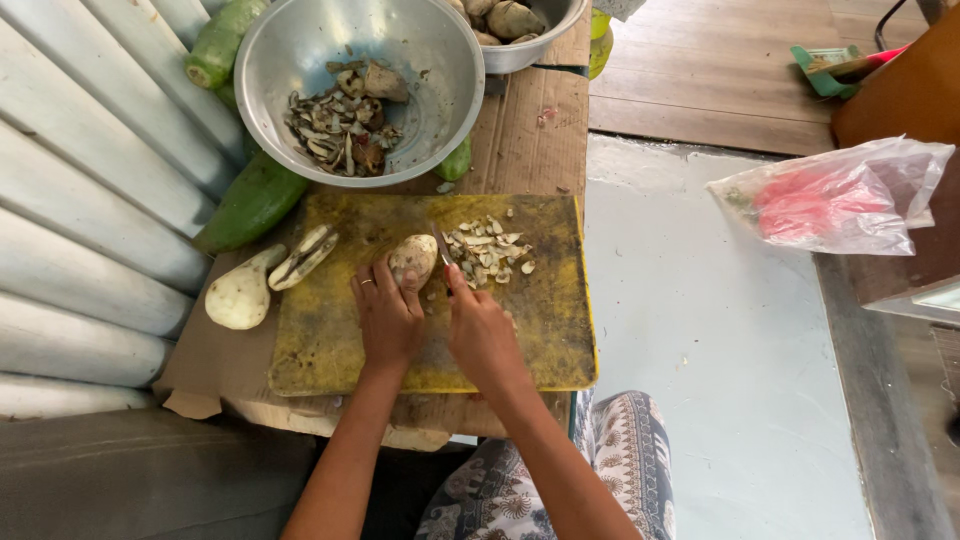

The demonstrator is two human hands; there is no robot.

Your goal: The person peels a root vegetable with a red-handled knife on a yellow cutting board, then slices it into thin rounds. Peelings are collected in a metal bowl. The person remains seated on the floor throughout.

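Head view: left hand (387, 318) steadies tuber (413, 261), right hand (480, 330) apparently knife (441, 243) mid-board (330, 350)

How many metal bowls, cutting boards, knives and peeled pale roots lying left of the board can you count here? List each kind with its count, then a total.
Metal bowls: 2, the large bowl and the smaller bowl
Cutting boards: 1, the yellow board
Knives: 1, the knife in the right hand
Peeled pale roots left of the board: 1
Total: 5

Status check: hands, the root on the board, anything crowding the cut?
Left hand steadies pale root on yellow cutting board. Right hand grips knife, blade at the root. Cut pieces piled right beside the blade.
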